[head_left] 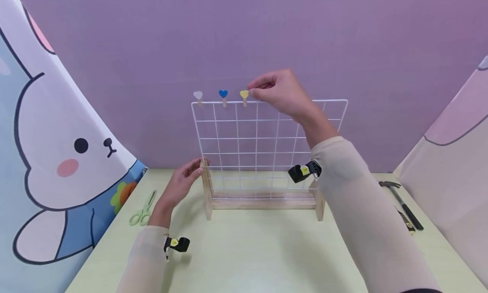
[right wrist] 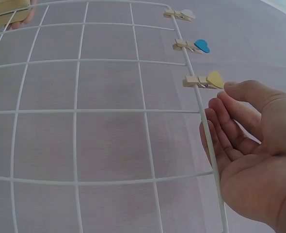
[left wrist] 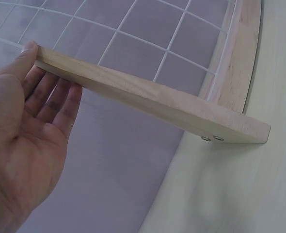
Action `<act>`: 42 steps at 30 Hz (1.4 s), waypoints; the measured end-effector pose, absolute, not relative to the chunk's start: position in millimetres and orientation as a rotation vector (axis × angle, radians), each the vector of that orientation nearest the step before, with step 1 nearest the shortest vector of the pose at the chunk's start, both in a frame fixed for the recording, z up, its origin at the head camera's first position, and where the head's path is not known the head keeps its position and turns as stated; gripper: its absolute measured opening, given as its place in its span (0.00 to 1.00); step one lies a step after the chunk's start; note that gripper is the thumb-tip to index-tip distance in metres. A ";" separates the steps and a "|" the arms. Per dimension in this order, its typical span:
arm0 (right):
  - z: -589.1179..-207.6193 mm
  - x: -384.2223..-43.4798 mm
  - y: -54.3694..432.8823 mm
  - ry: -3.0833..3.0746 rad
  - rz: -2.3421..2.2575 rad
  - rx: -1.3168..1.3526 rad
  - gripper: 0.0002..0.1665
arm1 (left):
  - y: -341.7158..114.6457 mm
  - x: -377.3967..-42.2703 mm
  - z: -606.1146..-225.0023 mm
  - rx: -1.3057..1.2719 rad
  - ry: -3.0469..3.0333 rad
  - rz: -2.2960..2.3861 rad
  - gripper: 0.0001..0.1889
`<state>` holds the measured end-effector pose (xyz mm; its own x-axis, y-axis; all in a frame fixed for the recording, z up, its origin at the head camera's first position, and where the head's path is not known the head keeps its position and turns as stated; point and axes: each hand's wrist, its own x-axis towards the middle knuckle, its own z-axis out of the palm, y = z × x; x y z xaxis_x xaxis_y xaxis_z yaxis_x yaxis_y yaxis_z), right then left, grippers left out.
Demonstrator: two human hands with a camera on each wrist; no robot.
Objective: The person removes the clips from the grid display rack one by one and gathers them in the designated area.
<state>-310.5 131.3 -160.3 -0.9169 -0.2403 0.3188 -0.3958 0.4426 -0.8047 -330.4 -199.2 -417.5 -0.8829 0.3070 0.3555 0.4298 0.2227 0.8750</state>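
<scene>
A white wire grid (head_left: 257, 138) stands upright in a wooden stand (head_left: 263, 204). Along its top bar sit three small wooden clothespins with hearts: a white heart clothespin (head_left: 198, 96), a blue heart clothespin (head_left: 223, 94) and a yellow heart clothespin (head_left: 244, 95). My right hand (head_left: 284, 91) is at the yellow heart's right edge, thumb and fingertips beside it; in the right wrist view no finger wraps round the clothespin (right wrist: 196, 81). With thumb and fingers on opposite sides, my left hand (left wrist: 31, 131) grips the upper end of the stand's left post (left wrist: 148, 97).
Green scissors (head_left: 142, 212) lie on the table (head_left: 244, 250) at the left. A hammer (head_left: 402, 204) and a yellow-black utility knife (head_left: 407, 223) lie at the right. Behind the grid hangs a purple backdrop (head_left: 152, 72); a rabbit-print cloth (head_left: 57, 136) borders the left.
</scene>
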 end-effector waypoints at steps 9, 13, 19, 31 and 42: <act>-160.2 -310.8 123.2 -2.569 1.461 0.555 0.10 | -204.0 -328.8 -419.1 -0.718 -2.373 -1.760 0.26; -160.4 -310.6 121.1 -2.574 1.468 0.557 0.09 | -203.9 -327.8 -418.8 -0.721 -2.365 -1.762 0.26; -161.6 -310.9 120.1 -2.572 1.499 0.561 0.09 | -203.6 -327.9 -418.6 -0.722 -2.361 -1.760 0.25; -165.3 -311.3 120.0 -2.539 1.421 0.550 0.08 | -200.9 -328.3 -419.0 -0.735 -2.359 -1.763 0.24; -164.9 -314.7 116.8 -2.518 1.387 0.483 0.08 | -199.6 -330.6 -418.0 -0.763 -2.348 -1.748 0.24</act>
<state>-314.7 116.8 -164.9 -0.9203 -0.1759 0.3495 -0.3894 0.4989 -0.7743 -330.6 -199.6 -418.0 -0.8662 0.3231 0.3811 0.4578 0.2076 0.8645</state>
